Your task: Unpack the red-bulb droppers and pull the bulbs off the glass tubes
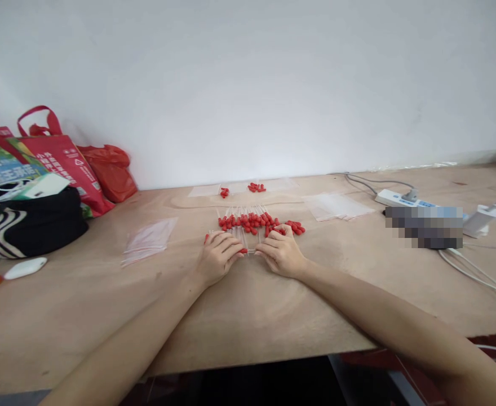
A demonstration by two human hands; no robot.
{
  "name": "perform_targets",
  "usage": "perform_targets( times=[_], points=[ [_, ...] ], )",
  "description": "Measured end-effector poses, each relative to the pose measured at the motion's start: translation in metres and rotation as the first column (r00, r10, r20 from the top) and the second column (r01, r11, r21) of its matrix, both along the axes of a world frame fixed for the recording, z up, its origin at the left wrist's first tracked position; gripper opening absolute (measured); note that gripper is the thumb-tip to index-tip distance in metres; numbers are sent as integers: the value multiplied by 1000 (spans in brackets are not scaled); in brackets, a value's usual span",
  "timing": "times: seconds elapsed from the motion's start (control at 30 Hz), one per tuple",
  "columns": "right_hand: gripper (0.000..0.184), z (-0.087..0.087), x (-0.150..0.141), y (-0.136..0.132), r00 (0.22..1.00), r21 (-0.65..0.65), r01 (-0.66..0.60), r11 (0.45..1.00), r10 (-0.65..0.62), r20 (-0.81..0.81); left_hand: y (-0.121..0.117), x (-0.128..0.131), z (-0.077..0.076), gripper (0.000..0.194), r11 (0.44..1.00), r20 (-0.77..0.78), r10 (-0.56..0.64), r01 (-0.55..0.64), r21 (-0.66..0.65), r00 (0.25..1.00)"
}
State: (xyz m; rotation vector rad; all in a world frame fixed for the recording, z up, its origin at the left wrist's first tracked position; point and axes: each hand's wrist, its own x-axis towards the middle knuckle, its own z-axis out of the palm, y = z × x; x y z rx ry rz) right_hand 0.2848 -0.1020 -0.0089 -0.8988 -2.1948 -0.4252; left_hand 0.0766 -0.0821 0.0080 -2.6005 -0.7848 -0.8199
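My left hand [220, 255] is closed, its thumb and fingertips pinched at the red bulb of one dropper with a thin clear tube. Facing it, my right hand [282, 252] pinches near the other end of that tube, so the dropper [251, 251] lies crosswise between the two hands. Just beyond the fingers spreads a pile of similar droppers [252, 220] with red bulbs and thin clear stems. Some red bulbs [296, 227] stick out beside my right hand, and another shows by my left knuckles. Fingers partly hide the nearest droppers.
Clear plastic bags [150, 241] lie at left, more bags [336, 206] at right. Against the wall, small groups of red bulbs [256, 187] rest on bags. Shopping bags [68, 163] and a black bag [32, 217] stand far left; a power strip [400, 198] with cables lies right.
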Motion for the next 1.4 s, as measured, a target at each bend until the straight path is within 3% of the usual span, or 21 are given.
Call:
perform_targets(
  times=[0.47,0.67,0.73,0.8,0.87,0.93,1.0,1.13,1.4],
  points=[
    [27,2,9,-3,999,-15,-42,999,42,-23,-2,-9,0,24,999,-5,-32,32,-28,999],
    [25,-2,28,-1,989,-93,60,994,-71,-126,0,-29,-3,19,998,129,57,-57,-5,990],
    [23,-4,26,0,986,-92,72,993,-85,-142,2,-31,-4,20,989,238,148,-143,-39,960],
    [22,-5,22,1,982,-80,98,992,-109,-152,9,-35,-4,24,946,377,323,-303,-114,868],
    [21,-6,17,2,978,-73,129,989,-139,-155,18,-42,-5,25,863,460,505,-443,-244,730],
    [22,-6,12,4,975,-75,144,987,-155,-159,27,-49,-6,26,766,454,642,-504,-399,617],
    [23,-6,5,7,973,-80,145,986,-157,-167,33,-55,-6,28,686,415,724,-514,-515,552],
    [20,-6,-11,15,975,-75,149,986,-159,-156,35,-54,-5,28,611,345,781,-524,-593,521],
    [21,-6,-31,24,978,-101,202,974,-206,-31,28,-48,0,31,559,205,784,-522,-644,586]
  ],
)
